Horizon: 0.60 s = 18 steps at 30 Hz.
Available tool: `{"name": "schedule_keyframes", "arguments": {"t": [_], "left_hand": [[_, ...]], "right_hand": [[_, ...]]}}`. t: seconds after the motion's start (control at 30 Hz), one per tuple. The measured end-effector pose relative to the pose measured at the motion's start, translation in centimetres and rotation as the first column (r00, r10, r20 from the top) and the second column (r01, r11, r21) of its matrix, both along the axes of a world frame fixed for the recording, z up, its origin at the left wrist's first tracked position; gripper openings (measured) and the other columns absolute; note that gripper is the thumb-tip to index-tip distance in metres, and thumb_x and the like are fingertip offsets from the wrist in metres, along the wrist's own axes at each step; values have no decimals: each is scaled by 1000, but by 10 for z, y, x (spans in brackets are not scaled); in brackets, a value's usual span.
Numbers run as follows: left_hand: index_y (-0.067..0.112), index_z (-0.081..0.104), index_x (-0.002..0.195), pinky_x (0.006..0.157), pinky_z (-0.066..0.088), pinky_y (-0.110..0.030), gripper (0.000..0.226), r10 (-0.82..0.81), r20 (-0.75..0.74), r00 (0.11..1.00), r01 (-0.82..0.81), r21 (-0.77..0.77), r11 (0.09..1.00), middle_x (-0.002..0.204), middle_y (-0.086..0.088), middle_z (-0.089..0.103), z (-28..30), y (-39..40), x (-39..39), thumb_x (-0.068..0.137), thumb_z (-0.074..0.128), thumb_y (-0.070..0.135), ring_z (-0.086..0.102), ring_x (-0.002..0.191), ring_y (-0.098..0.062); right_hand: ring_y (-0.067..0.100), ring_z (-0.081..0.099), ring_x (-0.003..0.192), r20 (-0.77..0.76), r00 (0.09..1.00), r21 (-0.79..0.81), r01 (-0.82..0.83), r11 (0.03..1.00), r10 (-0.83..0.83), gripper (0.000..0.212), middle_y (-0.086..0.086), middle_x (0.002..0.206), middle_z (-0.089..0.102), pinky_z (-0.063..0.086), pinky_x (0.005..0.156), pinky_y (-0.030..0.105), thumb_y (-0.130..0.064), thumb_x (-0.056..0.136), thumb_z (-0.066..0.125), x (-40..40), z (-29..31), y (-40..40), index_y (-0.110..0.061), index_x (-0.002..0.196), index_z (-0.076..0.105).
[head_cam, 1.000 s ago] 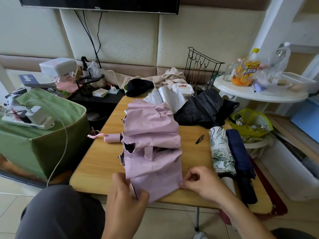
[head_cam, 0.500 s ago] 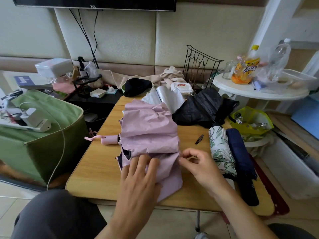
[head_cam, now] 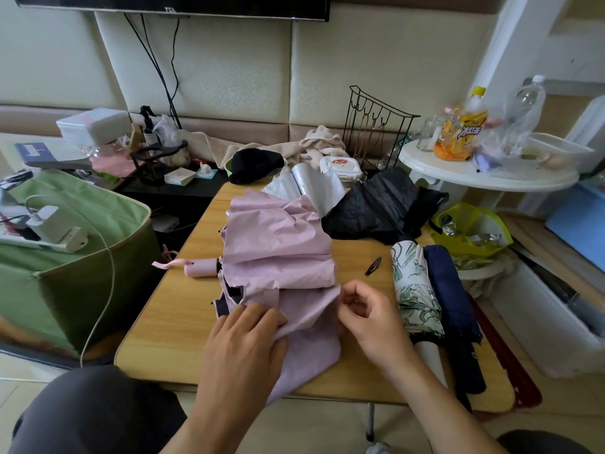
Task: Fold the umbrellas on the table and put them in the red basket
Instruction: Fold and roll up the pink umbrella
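A pink umbrella [head_cam: 278,250] lies collapsed and loosely pleated across the wooden table [head_cam: 170,322], its pink handle pointing left. My left hand [head_cam: 245,345] lies on its near panels, fingers gathering the fabric. My right hand [head_cam: 370,319] pinches the fabric's right edge. A black umbrella [head_cam: 376,208] lies unfolded at the back right. A white leaf-print umbrella [head_cam: 415,290] and a navy umbrella [head_cam: 451,303] lie rolled on the right. A red rim, perhaps the red basket [head_cam: 510,365], shows below the table's right edge.
A green fabric box [head_cam: 65,276] with a charger stands left of the table. A small black clip [head_cam: 373,266] lies on the table. Silver material [head_cam: 311,188], a wipes pack and a wire rack sit at the back. A white round table [head_cam: 484,172] holds bottles.
My left hand has come up from the near hem onto the pink fabric and gathered it. My right hand has moved up along the right edge, still pinching.
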<state>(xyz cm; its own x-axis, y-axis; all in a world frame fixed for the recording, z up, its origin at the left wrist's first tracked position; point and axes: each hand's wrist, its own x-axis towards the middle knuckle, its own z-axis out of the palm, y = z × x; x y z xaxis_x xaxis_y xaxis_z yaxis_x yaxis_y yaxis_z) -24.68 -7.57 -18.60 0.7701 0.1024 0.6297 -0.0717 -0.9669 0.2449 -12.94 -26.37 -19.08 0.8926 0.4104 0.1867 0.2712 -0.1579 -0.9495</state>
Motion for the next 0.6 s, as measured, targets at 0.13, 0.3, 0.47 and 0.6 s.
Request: {"name": "schedule_keyframes", "arguments": {"t": [0.13,0.3,0.47,0.6], "left_hand": [[22,68,80,66,41,-32,10,35,-57,998,-34,10,999,83,6,62,-1,12,2,75,60,18,60,76,-23],[23,68,83,66,41,-31,14,22,-65,998,-24,-35,999,83,8,62,5,16,1,79,55,25,58,77,-20],[26,70,87,65,50,-37,18,-16,-143,990,11,-34,999,85,9,64,8,14,2,79,54,30,61,79,-21],[37,67,115,72,55,-33,52,-27,-430,903,56,55,997,113,14,68,-1,34,4,65,80,36,68,100,-16]], "right_hand": [[29,63,63,76,997,-59,34,998,-29,16,2,72,69,52,59,48,-14,87,67,3,6,-9,-30,86,71],[14,64,72,-80,996,-64,-33,997,28,13,-6,87,70,50,66,27,-25,83,76,6,5,-14,-30,92,69],[16,66,74,-51,998,-89,31,996,-36,15,3,83,74,52,70,43,-34,83,76,3,1,-2,-20,88,73],[14,61,65,-7,1000,-85,21,996,-22,6,4,73,70,46,63,36,-21,90,73,12,10,-6,-18,85,73]]}}
